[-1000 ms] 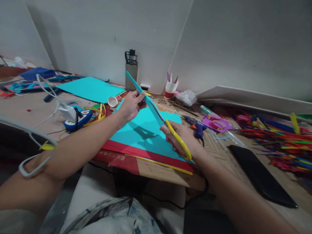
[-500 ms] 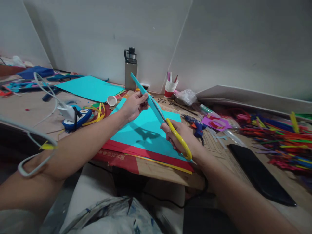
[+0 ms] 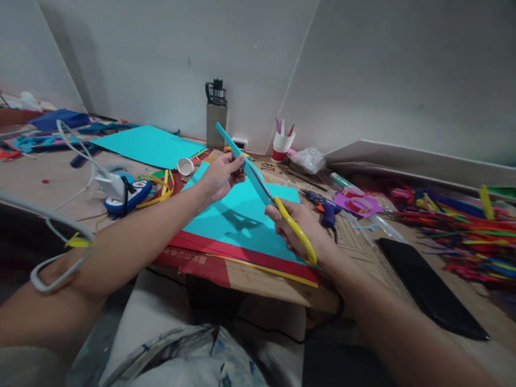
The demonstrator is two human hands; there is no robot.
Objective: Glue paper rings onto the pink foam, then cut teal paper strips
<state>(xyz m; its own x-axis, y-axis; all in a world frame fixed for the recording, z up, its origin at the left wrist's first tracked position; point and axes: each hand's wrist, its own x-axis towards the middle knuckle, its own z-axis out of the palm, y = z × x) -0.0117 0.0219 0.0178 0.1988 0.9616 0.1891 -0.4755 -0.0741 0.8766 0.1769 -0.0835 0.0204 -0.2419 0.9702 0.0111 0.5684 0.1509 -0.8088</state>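
Observation:
My left hand pinches a narrow turquoise paper strip between thumb and fingers, holding it tilted above the table. My right hand is closed round yellow-handled scissors. The scissors' blades lie along the strip's lower part, pointing up and away toward my left hand; whether they are closed on the paper I cannot tell. Below both hands lies a large turquoise sheet with the shadows of my hands on it. A red sheet and a yellow edge show under it.
Another turquoise sheet lies at the back left, near a grey bottle. A power strip with cables sits left. On the right are a glue gun, a black phone-like slab and piled colourful strips. A paper cup holds pens.
Hardly anything differs. The upper tip of the turquoise strip has dipped very slightly; both hands keep their places and holds.

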